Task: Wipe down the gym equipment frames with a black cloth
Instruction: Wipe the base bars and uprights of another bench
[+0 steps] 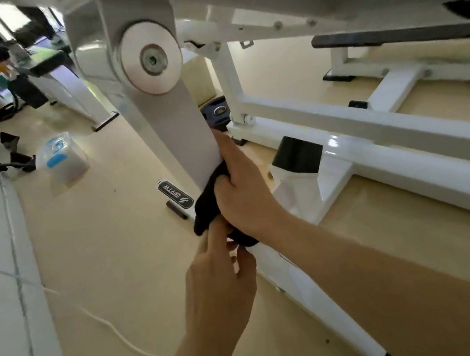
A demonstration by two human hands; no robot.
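Right hand (pixel 242 195) wraps fingers round the black cloth (pixel 206 207), pressing it to the lower edge of the white frame arm (pixel 177 131). Left hand (pixel 217 288) just below, fingertips pinching the cloth's hanging end. Cloth bunched, matte, soft folds. Both forearms reach up from lower right. Frame: glossy painted steel, flat tapering plate, round brushed-metal pivot disc (pixel 151 60) above. Cream floor (pixel 123 257) beneath.

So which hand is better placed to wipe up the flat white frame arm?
Right. The right hand holds the crumpled black cloth against the lower edge of the flat white metal frame arm; the left hand only touches the cloth's hanging end.
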